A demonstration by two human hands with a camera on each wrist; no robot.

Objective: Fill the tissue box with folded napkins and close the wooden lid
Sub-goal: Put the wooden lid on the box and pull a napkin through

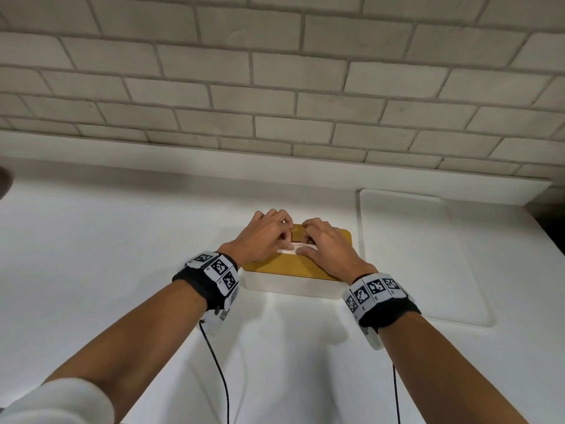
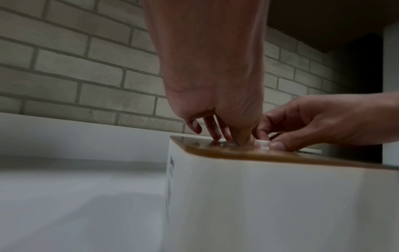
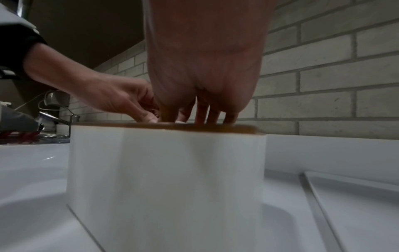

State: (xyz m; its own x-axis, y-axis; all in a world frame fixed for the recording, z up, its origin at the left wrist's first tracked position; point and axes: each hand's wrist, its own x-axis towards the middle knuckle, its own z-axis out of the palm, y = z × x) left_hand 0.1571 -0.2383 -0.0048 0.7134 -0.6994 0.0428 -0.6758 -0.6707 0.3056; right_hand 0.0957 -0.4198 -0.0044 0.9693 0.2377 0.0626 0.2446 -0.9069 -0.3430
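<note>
The white tissue box (image 1: 290, 287) stands on the white counter with its wooden lid (image 1: 290, 267) seated flat on top. A strip of white napkin (image 1: 290, 250) shows at the lid's slot. My left hand (image 1: 286, 240) has curled fingers and its thumb down at the napkin's left end. My right hand (image 1: 305, 243) pinches the napkin between index finger and thumb, other fingertips resting on the lid. In the left wrist view the napkin (image 2: 263, 142) sits between both thumbs on the lid (image 2: 215, 151). The right wrist view shows the box (image 3: 168, 170) side-on, with its lid (image 3: 237, 128) on top.
A flat white board (image 1: 428, 255) lies on the counter right of the box. A grey brick wall (image 1: 275, 87) rises close behind. A faucet (image 3: 56, 119) and dishes sit far left. Cables hang from both wrist bands.
</note>
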